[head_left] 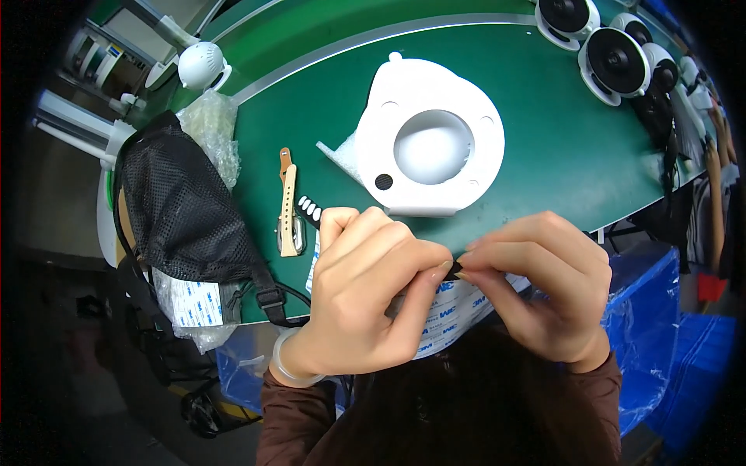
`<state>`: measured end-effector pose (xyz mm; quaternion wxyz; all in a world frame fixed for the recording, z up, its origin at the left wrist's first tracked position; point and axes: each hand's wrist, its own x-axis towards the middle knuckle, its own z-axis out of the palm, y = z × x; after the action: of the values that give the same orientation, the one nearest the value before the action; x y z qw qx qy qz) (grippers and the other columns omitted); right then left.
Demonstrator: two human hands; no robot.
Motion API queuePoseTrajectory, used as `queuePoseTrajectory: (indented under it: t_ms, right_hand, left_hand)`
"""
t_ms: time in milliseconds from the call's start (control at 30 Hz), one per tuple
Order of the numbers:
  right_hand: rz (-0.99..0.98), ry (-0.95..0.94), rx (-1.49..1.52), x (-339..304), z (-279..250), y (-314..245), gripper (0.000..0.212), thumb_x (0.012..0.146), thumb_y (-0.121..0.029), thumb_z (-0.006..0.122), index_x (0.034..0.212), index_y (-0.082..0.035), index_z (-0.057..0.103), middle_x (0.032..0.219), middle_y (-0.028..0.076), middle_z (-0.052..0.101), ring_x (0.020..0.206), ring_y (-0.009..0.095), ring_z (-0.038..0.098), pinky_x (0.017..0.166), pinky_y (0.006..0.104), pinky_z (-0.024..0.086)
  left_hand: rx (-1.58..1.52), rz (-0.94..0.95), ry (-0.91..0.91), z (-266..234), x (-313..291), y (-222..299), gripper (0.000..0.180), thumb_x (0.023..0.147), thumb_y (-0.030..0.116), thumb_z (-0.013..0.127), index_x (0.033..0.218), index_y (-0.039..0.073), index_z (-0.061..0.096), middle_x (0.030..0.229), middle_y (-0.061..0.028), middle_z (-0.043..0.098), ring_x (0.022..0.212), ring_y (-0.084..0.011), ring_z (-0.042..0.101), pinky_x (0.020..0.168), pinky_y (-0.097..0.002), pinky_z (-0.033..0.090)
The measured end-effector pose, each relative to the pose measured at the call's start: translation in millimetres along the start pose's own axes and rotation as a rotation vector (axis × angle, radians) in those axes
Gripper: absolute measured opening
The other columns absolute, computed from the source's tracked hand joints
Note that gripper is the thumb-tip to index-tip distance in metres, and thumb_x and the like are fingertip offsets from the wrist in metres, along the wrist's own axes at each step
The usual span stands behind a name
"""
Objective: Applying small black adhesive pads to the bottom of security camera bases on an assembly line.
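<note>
Close to the table's near edge, my left hand (373, 295) and my right hand (548, 287) meet, fingertips nearly touching. Both pinch a small black piece (455, 272), mostly covered by the fingers, so its exact shape cannot be made out. Below the hands lies a white sheet with blue print (443, 326). Beyond them sits a white plastic housing (482, 155) with a large round opening and a small black round pad (384, 182) on its near left part. A black strip with white ovals (309, 208) shows just past my left knuckles.
A watch with a tan strap (289, 206) lies left on the green table (544, 132). Further left are a black mesh bag (183, 206) and bubble wrap (214, 128). Several white round devices with black fronts (618, 62) stand far right. Blue plastic (641, 326) hangs at right.
</note>
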<state>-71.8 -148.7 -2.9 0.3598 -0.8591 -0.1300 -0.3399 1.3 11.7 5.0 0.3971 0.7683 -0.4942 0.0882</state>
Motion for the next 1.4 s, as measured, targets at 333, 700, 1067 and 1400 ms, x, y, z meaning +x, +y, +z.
queuePoseTrajectory:
  t_ms: [333, 700, 1067, 1400]
  right_hand:
    - [0.054, 0.003, -0.014, -2, 7, -1, 0.021, 0.058, 0.005, 0.07, 0.074, -0.004, 0.061, 0.072, 0.006, 0.062, 0.062, 0.02, 0.058, 0.053, 0.0258, 0.045]
    - [0.049, -0.082, 0.09, 5, -2, 1, 0.012, 0.064, 0.006, 0.063, 0.073, -0.001, 0.059, 0.077, 0.012, 0.063, 0.07, 0.023, 0.061, 0.065, 0.0303, 0.048]
    - [0.509, 0.098, 0.205, 10, 7, 12, 0.007, 0.079, 0.001, 0.06, 0.085, 0.006, 0.06, 0.083, 0.007, 0.063, 0.075, 0.009, 0.059, 0.071, 0.0206, 0.047]
    - [0.385, 0.187, 0.131, 7, 16, 22, 0.006, 0.073, 0.001, 0.064, 0.078, 0.001, 0.061, 0.076, 0.008, 0.063, 0.065, 0.014, 0.062, 0.062, 0.0229, 0.049]
  left_hand:
    - [0.053, -0.041, 0.047, 4, -3, -1, 0.012, 0.065, -0.003, 0.062, 0.071, 0.006, 0.056, 0.059, -0.0011, 0.047, 0.054, -0.0175, 0.042, 0.059, -0.0303, 0.025]
    - [0.033, -0.159, 0.094, 6, -10, -3, 0.009, 0.068, -0.003, 0.061, 0.072, 0.005, 0.058, 0.062, -0.0027, 0.05, 0.057, -0.0179, 0.044, 0.06, -0.0293, 0.028]
    - [0.001, -0.263, 0.158, 13, -12, -10, 0.007, 0.071, 0.002, 0.062, 0.077, 0.005, 0.062, 0.095, -0.0112, 0.056, 0.071, -0.0217, 0.05, 0.065, -0.0301, 0.034]
    - [-0.044, -0.264, 0.165, 14, -11, -12, 0.006, 0.071, 0.002, 0.063, 0.077, 0.005, 0.061, 0.093, -0.01, 0.057, 0.072, -0.0211, 0.05, 0.067, -0.0298, 0.032]
